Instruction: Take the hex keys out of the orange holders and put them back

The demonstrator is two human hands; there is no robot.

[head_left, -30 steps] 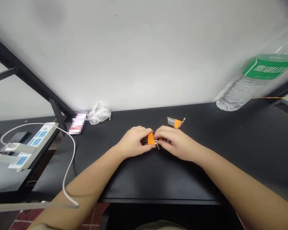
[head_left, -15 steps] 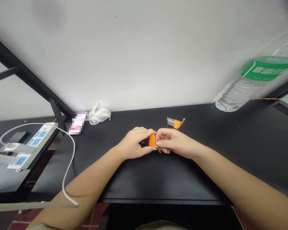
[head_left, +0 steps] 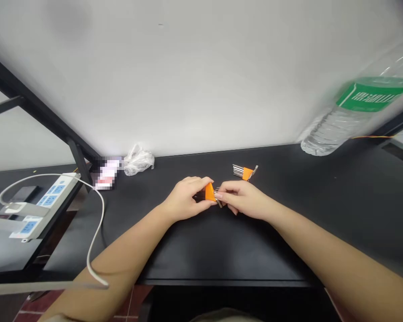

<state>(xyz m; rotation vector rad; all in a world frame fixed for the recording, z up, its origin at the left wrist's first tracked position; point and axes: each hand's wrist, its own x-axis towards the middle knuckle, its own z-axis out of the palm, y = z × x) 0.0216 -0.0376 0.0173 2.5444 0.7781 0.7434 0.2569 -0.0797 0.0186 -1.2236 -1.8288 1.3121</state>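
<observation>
Both my hands meet over a black table [head_left: 255, 250], holding an Allen key set with an orange holder [head_left: 210, 192]. My left hand [head_left: 186, 199] grips the holder and the dark key ends on its left side. My right hand [head_left: 242, 199] pinches the silver keys just right of the orange part. A second Allen key set [head_left: 244, 172], also with an orange holder, lies on the table beyond my right fingers, apart from both hands. Part of the held set is hidden by my fingers.
A crumpled plastic bag [head_left: 139, 161] and a pixelated pink-and-white item [head_left: 107, 173] lie at the table's far edge. A large water bottle [head_left: 356, 114] with a green label hangs in the upper right. A power strip [head_left: 43, 203] and white cable [head_left: 102, 223] are on the left.
The held set has turned slightly, showing more of its orange holder. My right hand has shifted its fingers from around the orange part onto the silver keys.
</observation>
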